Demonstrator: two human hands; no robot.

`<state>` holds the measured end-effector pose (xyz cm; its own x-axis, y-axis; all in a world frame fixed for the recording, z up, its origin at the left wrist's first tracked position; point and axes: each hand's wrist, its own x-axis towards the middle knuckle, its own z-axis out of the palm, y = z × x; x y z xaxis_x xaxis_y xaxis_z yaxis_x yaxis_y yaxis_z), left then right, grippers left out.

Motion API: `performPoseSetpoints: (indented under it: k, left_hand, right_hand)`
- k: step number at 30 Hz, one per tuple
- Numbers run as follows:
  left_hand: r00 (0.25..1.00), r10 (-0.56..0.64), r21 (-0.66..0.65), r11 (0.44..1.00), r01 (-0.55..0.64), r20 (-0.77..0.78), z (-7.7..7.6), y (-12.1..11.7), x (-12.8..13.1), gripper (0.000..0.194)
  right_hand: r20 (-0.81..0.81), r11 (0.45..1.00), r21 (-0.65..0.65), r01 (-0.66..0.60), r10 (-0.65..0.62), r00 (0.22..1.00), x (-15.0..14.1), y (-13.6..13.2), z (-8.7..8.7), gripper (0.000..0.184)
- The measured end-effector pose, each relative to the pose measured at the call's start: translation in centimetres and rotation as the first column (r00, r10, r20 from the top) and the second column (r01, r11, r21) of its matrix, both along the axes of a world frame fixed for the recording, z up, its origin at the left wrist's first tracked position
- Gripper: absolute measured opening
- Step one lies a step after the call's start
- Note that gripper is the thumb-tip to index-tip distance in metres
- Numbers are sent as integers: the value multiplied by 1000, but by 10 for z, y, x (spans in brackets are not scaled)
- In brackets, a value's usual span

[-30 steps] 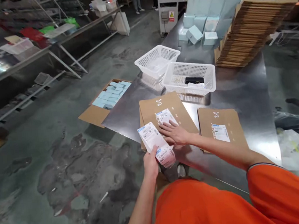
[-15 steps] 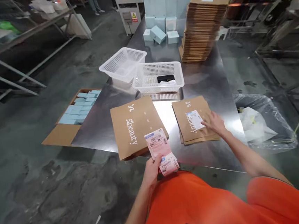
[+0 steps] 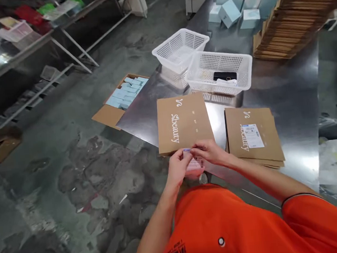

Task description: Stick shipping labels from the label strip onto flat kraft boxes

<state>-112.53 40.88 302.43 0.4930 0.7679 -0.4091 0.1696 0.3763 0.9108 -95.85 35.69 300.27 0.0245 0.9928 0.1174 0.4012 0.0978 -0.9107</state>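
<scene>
Both my hands meet at the table's near edge, around a strip of printed shipping labels (image 3: 194,163) with barcodes. My left hand (image 3: 177,167) grips the strip from below, and the fingers of my right hand (image 3: 209,152) pinch its top end. Just beyond them lies a kraft mailer (image 3: 184,123) printed with white "beauty" lettering, and no label shows on it. To the right sits a stack of the same mailers (image 3: 253,136), its top one bearing a white label (image 3: 252,136).
The steel table (image 3: 290,100) holds a white perforated basket (image 3: 219,72) with a black item (image 3: 225,76), and another basket (image 3: 181,48) stands beside it. A carton of pale blue boxes (image 3: 126,93) sits on the floor at left. Flat mailers (image 3: 303,12) are piled at back right.
My right hand has come away from the right-hand stack to the label strip, joining my left hand. The view has swung, moving the table's contents to the right in the picture.
</scene>
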Motion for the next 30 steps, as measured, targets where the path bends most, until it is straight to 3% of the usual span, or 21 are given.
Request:
performPoseSetpoints:
  k: [2,5,7,12,15,17,19,21,24,27,30]
  left_hand:
    - [996,77,-36,996,-79,-42,-7,4,5,33]
    - [982,183,-121,975,-188,-48,-17,6,5,51]
    - [978,205,-108,972,-207,-32,-20,6,1,58]
    - [987,158,27,987,-157,-21,-27,12,-11,31]
    - [979,199,13,980,-199,-39,-39,17,-13,37]
    - [982,185,-51,981,-187,-31,-50,15,-15,41]
    - [990,141,-142,979,-143,-28,-62,8,-21,44]
    - [993,83,-214,972,-98,-79,-74,-4,-34,47]
    - [980,45,-222,971,-88,-192,-85,-23,-60,44]
    - [940,245,-117,953,-278,-237,-80,-20,-81,46]
    - [877,415,77,909,-409,-243,-64,11,-83,48]
  right_hand:
    - [200,995,91,-27,8,980,-2,3,-2,31]
    - [377,992,115,-46,-1,926,-2,8,-1,30]
    - [365,995,87,-52,17,931,-2,10,-1,28]
    - [325,991,106,-83,44,945,-6,15,-3,27]
    - [376,977,198,-77,-3,927,-1,36,-10,28]
    - [394,974,224,20,-110,913,9,62,-15,27]
    - [479,968,207,142,-227,848,23,92,-19,26]
    - [628,967,161,197,-254,736,38,117,-21,26]
    - [773,967,131,220,-239,588,52,136,-22,55]
    - [776,969,165,183,-242,582,48,143,-24,60]
    - [773,992,128,22,-113,624,24,141,-31,49]
